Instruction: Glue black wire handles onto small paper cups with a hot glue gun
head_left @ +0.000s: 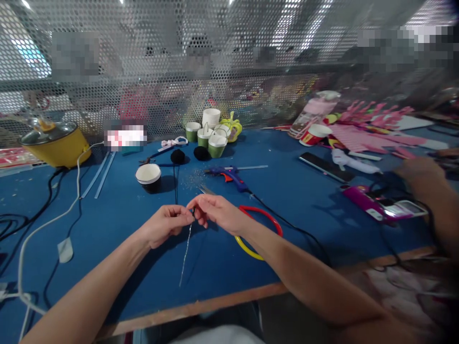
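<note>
My left hand [167, 223] and my right hand [220, 212] meet above the blue table, fingertips pinched together. Between them is a small dark end of a thin twisted wire [186, 251], whose silvery length hangs down from the fingers. My fingers partly hide the dark end. Just beyond the hands lie a blue glue gun [233, 177] with an orange trigger and a partly covered metal tool [207, 190]. A black paper cup [148, 177] with a white inside stands to the left, and two black pompoms [177, 156] rest farther back.
Green cups [217, 145] and a yellow plush-like item [234, 129] stand at the back. A red-and-yellow ring [278, 227] lies under my right forearm. A yellow pot [57, 143] and white cable [53, 220] are left. Another person's hand [423, 174] is at right, near a purple device [369, 203].
</note>
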The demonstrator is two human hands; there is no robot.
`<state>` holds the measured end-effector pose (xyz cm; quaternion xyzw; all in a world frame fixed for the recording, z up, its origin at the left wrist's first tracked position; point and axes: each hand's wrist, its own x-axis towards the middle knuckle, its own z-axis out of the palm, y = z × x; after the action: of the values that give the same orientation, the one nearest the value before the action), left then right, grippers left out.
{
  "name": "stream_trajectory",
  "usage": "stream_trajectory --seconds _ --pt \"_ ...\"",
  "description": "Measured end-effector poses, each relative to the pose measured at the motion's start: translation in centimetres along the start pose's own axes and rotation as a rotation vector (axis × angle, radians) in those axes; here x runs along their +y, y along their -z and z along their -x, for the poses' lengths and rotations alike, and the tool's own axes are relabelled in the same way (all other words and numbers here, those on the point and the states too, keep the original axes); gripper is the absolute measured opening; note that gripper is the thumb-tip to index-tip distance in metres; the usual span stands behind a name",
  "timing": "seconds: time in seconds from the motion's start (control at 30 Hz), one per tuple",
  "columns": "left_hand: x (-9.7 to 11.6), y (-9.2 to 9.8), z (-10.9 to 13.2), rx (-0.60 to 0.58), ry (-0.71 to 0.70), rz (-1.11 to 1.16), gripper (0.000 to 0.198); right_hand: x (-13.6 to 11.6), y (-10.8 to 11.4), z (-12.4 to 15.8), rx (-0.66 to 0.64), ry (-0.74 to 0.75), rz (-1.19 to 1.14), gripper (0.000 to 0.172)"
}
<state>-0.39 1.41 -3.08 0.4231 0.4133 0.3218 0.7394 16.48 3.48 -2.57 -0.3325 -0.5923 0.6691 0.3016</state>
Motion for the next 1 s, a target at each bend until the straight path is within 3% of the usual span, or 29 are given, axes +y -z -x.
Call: stream_trajectory --seconds 0.13,0.47,0.7,1.0 --pt "0.2 -0.1 0.2 -0.019 0.027 0.001 0.027 -0.1 -0.4 0.0 0.044 -0.022 0.030 0.027" --pt "1.3 0.4 0.5 0.098 -0.090 -0.115 0.029 -2.1 -1.6 -1.2 0.179 -0.017 0.420 0.032" --pt "1.2 0.9 0.4 0.105 -0.075 -0.046 0.030 -0.6 -1.5 -2.0 0.083 0.018 0.073 0.025" --pt "1.1 0.8 0.5 0.093 -0.056 -0.094 0.027 -0.4 -1.3 -1.7 0.101 0.000 0.048 0.025"
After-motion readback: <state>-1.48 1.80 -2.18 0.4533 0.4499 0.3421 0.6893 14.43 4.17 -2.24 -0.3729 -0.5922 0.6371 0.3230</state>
